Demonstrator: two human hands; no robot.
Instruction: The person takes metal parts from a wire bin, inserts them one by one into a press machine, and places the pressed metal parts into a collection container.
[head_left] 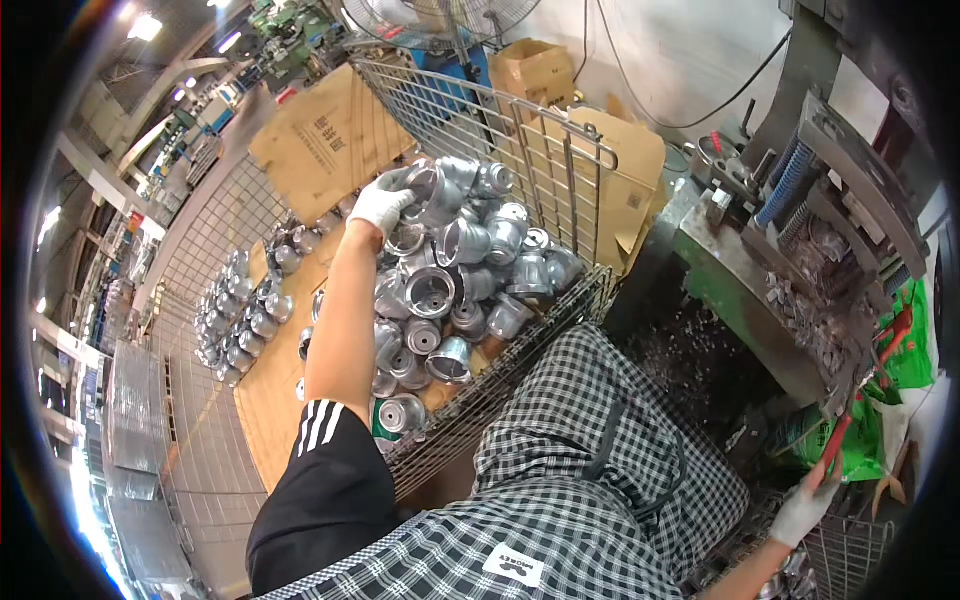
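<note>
My left hand [383, 203], in a white glove, reaches to the far side of a heap of silvery metal cups. Its fingers close on the rim of one shiny metal cup [432, 194] at the top of the heap. Below it lie several more cup-shaped parts [432, 292], tipped at all angles, some showing a hole in the base. At the lower right, my right hand [805, 510], also in a white glove, is wrapped around the end of a long red tool [845, 432]. The tool's far end reaches towards the press, and its kind is not clear.
A wire cage [585, 215] lined with cardboard [262, 400] holds the heap, with more cups [238, 318] stacked at its left. A machine press [755, 290] with blue springs and metal scraps stands on the right. Cardboard boxes [532, 72] and a fan [440, 20] are behind.
</note>
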